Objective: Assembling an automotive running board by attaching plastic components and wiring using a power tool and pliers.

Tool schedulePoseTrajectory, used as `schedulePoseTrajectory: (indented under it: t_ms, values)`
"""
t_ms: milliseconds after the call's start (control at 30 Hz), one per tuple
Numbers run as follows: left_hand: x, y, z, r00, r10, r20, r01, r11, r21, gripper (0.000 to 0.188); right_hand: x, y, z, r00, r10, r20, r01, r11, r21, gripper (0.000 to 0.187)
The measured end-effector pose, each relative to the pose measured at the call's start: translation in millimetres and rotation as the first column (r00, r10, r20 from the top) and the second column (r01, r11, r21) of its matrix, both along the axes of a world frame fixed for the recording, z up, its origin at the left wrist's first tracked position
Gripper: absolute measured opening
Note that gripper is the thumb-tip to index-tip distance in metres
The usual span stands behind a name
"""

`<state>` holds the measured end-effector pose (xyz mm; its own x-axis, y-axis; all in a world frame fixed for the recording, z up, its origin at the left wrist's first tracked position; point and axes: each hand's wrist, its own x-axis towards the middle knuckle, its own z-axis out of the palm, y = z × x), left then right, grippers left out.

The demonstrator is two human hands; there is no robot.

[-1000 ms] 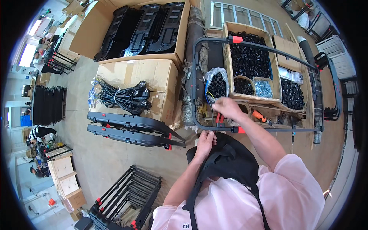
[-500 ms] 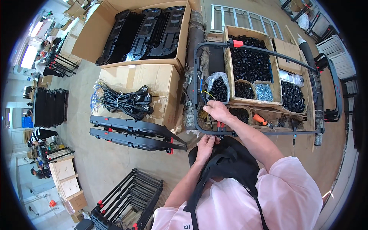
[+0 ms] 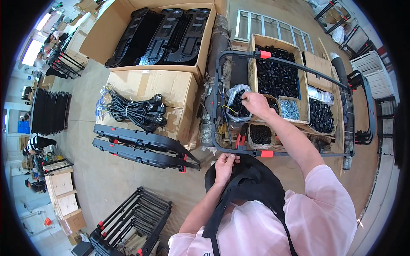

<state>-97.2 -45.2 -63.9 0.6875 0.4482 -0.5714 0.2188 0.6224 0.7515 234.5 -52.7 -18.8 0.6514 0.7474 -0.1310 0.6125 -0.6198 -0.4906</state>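
Note:
A black tubular frame (image 3: 217,98) with red clips lies in front of me, over the wooden crate on the right. My left hand (image 3: 224,167) is at its near left corner, thumb and fingers pinched together; what they hold is too small to make out. A black cable with yellow wire (image 3: 229,109) and blue wire ends runs along the frame's left side. Over a clear plastic bag (image 3: 234,92) of small black parts, my right hand (image 3: 257,105) has its fingers curled together at the bag's right side. Whatever it pinches is hidden.
The crate (image 3: 253,64) holds black caps, silver screws (image 3: 289,109) and a box of dark screws (image 3: 260,135). Red-handled pliers (image 3: 241,135) lie inside the frame. Bundled cables (image 3: 132,110) rest on a carton (image 3: 181,91) at left. Black frames (image 3: 141,217) stand below; people work far left.
My right hand has moved from the wire ends up and right to the bag of black parts. My left hand stays near the frame's corner. A red clip now shows on the near bar.

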Motion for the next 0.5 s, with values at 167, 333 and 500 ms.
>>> schedulePoseTrajectory:
  t_ms: [167,333,500]
  values:
    - [0,-3,-2,0.999,0.049,0.004,-0.049,0.998,-0.039,0.017,-12,29,-10,0.991,0.037,0.125,-0.028,0.997,-0.073,0.026]
    - [3,-3,2,0.997,0.073,0.008,-0.073,0.997,-0.022,0.017,-2,26,-7,0.994,0.032,0.101,-0.029,0.999,-0.03,0.025]
    - [2,-3,3,0.996,0.082,0.019,-0.082,0.996,-0.024,0.017,8,17,11,0.98,-0.042,-0.195,0.045,0.999,0.011,0.021]
